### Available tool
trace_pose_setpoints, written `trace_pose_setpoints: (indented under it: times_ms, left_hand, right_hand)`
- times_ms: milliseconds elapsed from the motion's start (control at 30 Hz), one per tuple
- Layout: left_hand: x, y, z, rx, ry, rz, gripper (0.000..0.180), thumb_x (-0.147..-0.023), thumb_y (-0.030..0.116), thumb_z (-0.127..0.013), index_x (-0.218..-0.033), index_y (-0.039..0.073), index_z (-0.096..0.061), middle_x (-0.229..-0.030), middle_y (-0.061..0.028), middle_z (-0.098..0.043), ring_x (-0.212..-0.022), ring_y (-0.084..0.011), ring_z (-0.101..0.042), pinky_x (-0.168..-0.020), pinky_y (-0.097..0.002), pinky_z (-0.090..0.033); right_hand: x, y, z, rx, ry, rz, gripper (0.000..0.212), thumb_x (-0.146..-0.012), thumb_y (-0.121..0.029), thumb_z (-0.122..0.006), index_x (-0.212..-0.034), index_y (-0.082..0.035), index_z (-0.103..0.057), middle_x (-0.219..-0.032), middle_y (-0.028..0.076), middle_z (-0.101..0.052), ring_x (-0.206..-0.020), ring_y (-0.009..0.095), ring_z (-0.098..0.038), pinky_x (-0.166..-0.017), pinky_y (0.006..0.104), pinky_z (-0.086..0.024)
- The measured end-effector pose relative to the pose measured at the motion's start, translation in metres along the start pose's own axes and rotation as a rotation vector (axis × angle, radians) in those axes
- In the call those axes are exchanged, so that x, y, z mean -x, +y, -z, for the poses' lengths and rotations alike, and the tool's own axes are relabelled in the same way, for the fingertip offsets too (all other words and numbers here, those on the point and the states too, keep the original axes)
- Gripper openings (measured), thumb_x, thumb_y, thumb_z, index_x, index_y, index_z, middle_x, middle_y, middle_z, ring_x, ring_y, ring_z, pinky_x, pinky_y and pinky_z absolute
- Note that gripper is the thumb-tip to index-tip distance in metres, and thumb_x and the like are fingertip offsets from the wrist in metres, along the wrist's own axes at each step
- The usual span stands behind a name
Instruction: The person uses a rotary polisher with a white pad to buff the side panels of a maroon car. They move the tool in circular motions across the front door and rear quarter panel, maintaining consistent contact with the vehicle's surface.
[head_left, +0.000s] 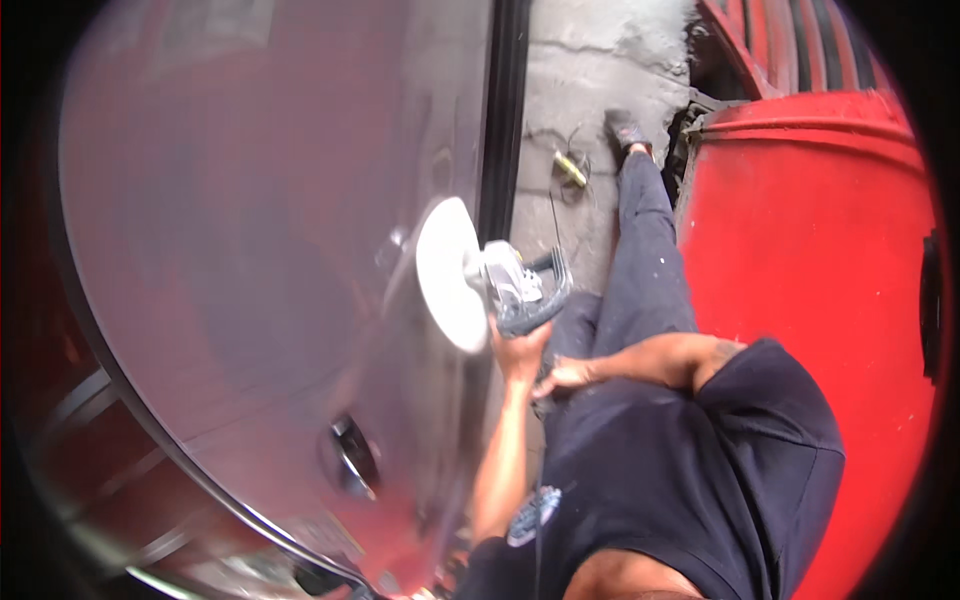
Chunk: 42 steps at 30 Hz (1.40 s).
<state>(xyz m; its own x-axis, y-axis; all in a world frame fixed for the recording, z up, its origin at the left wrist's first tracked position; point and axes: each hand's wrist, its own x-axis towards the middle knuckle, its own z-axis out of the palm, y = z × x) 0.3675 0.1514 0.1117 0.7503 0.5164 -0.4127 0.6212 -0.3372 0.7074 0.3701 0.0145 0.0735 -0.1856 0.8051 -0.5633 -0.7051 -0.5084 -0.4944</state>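
Note:
A polisher (512, 278) with a grey body and a dark looped handle is held sideways in front of my waist. Its round white pad (448, 282) faces the glossy dark door panel (270, 190) of a car, at or very near the surface. My left hand (520, 350) is closed on the polisher by the looped handle, its fingers partly hidden. Just behind it, my right hand (567, 376) is wrapped round the dark rear part of the tool, which the left wrist partly covers. A black door handle (352, 457) sits lower on the panel.
Close on my right stands a large red vehicle panel (800, 240). On the grey concrete floor (560, 85) lies a small yellowish cylinder (571, 168) with thin cords around it. One of my legs (650, 235) stretches forward between car and red panel.

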Motion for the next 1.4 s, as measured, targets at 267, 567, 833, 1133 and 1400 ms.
trace_pose_setpoints:
  times_ms: [267,567,833,1133,1400]
  left_hand:
    - [-0.157,0.144,-0.096,0.091,-0.081,-0.117,0.058,-0.073,0.02,-0.089,-0.121,-0.001,-0.067,-0.114,-0.0095,-0.073,-0.101,-0.02,-0.068,-0.091,-0.0357,-0.053]
    - [-0.398,0.354,-0.223,0.252,-0.175,-0.285,0.05,-0.075,0.014,-0.087,-0.117,-0.003,-0.067,-0.105,-0.0081,-0.071,-0.091,-0.0203,-0.066,-0.084,-0.0363,-0.054]
    - [-0.482,0.451,-0.287,0.322,-0.259,-0.128,0.032,-0.073,0.013,-0.086,-0.094,-0.008,-0.072,-0.083,-0.0076,-0.071,-0.064,-0.0164,-0.063,-0.058,-0.0337,-0.052]
    - [-0.27,0.173,-0.185,0.029,-0.064,-0.066,0.063,-0.067,0.027,-0.086,-0.109,-0.012,-0.058,-0.1,-0.0224,-0.07,-0.092,-0.0312,-0.069,-0.087,-0.042,-0.055]
    - [-0.05,0.015,-0.059,-0.278,-0.029,0.233,0.077,-0.069,0.033,-0.09,-0.124,-0.007,-0.055,-0.115,-0.0267,-0.07,-0.108,-0.0402,-0.069,-0.095,-0.0478,-0.052]
  right_hand:
    - [-0.001,-0.036,0.123,-0.694,0.368,0.495,0.031,-0.081,-0.018,-0.082,-0.101,-0.002,-0.065,-0.084,0.011,-0.071,-0.072,0.02,-0.069,-0.069,0.0364,-0.057]
    - [0.126,-0.273,0.348,-0.441,0.722,0.773,0.016,-0.082,-0.017,-0.071,-0.085,-0.003,-0.063,-0.068,0.007,-0.065,-0.058,0.016,-0.064,-0.056,0.0345,-0.054]
    - [0.17,-0.341,0.454,-0.559,0.622,0.731,0.02,-0.084,-0.018,-0.072,-0.091,-0.002,-0.063,-0.071,0.01,-0.064,-0.055,0.019,-0.064,-0.053,0.0356,-0.055]
    - [0.037,-0.101,0.235,-0.743,0.381,0.542,0.02,-0.085,-0.013,-0.07,-0.096,0.0,-0.062,-0.07,0.014,-0.065,-0.056,0.023,-0.066,-0.057,0.0391,-0.058]
    - [-0.027,0.06,0.006,-0.81,-0.011,0.101,0.011,-0.091,-0.006,-0.066,-0.089,0.005,-0.071,-0.081,0.016,-0.072,-0.078,0.029,-0.073,-0.079,0.045,-0.06]
